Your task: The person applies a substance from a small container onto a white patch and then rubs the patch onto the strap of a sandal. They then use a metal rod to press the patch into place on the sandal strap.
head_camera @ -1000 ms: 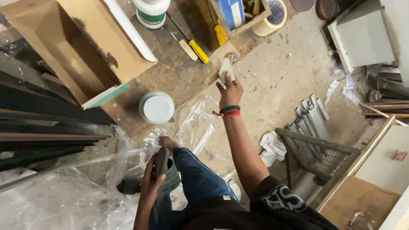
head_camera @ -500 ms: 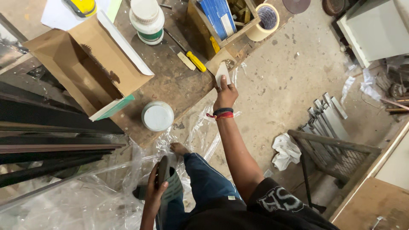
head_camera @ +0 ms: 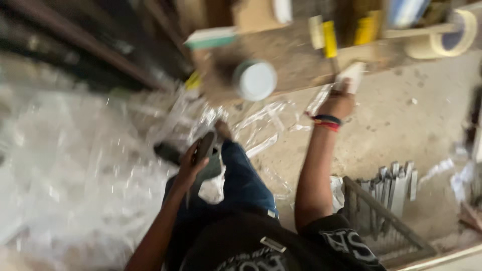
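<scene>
The frame is blurred by motion. My right hand (head_camera: 339,103), with a red and dark wristband, is stretched forward and closed on a small whitish object (head_camera: 350,76) at the edge of a brown board (head_camera: 296,55). My left hand (head_camera: 193,161) sits low by my knee and grips a dark flat tool (head_camera: 205,146). A white round lid (head_camera: 255,80) lies on the board, left of my right hand. My leg in blue jeans (head_camera: 241,180) is bent under me.
Crumpled clear plastic sheeting (head_camera: 80,170) covers the floor at left. A roll of tape (head_camera: 444,37) and a yellow-handled tool (head_camera: 330,37) lie on the board. A metal grate (head_camera: 386,221) with grey strips sits at lower right. Dark bars (head_camera: 90,45) run along the upper left.
The view has swung left and down, so the board and boxes slid to the top. My right hand stays on the whitish object; my left still grips the dark tool.
</scene>
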